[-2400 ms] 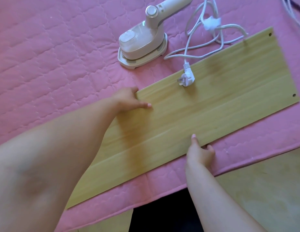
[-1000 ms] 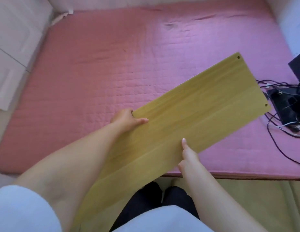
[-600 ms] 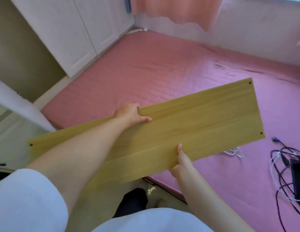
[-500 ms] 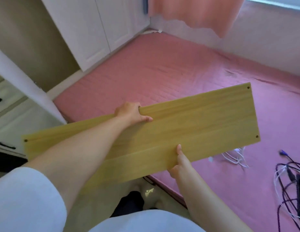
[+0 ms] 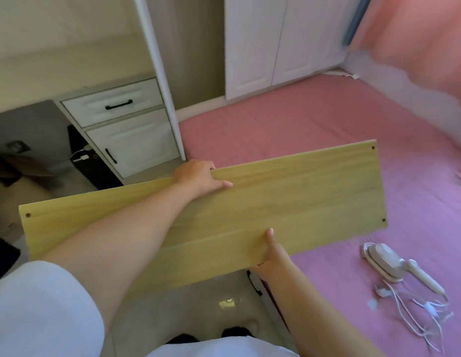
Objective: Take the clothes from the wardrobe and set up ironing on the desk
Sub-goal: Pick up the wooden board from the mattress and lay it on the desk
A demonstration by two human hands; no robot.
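Observation:
I hold a long yellow wooden board [image 5: 301, 202] in the air, roughly level, across the middle of the head view. My left hand [image 5: 198, 176] grips its far long edge, thumb on top. My right hand [image 5: 272, 256] grips its near long edge from below. A small cream handheld iron [image 5: 386, 261] lies on the pink quilted bed [image 5: 327, 124] at the lower right, its white cord [image 5: 415, 318] loose beside it. The white wardrobe doors [image 5: 275, 42] stand shut at the back. No clothes show.
A white desk cabinet with a drawer [image 5: 113, 105] and a small door [image 5: 136, 143] stands at the left. Dark space under the desk holds a black box [image 5: 87, 161]. A pink curtain [image 5: 417, 34] hangs at the upper right. Pale floor [image 5: 198, 310] lies below me.
I lifted the board off the bed and turned left with it. The view swung from the bed to the desk cabinet and wardrobe. The iron stayed on the bed.

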